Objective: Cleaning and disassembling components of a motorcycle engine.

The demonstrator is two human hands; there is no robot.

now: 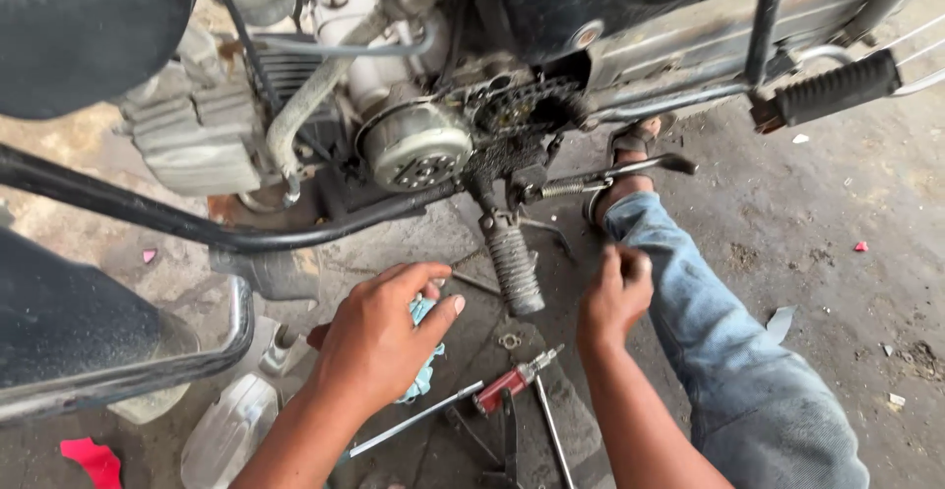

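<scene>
My left hand [379,336] is closed on a light blue rag [425,371], low in the middle, just left of the motorcycle's ribbed footpeg [514,268]. My right hand [615,297] hovers beside the footpeg with its fingers curled shut; whether something small sits in them I cannot tell. Above both hands is the motorcycle engine, with a round grey cover [413,145] and an exposed chain and sprocket [522,110]. My jeans-clad right leg [728,351] stretches under the frame, its foot in a sandal [630,145].
A red-handled screwdriver [502,389] and several thin metal tools [551,430] lie on the greasy concrete floor [827,243] below my hands. A silver cover part [231,430] and a red scrap [94,461] sit at lower left. A rear footpeg [837,88] juts out at upper right.
</scene>
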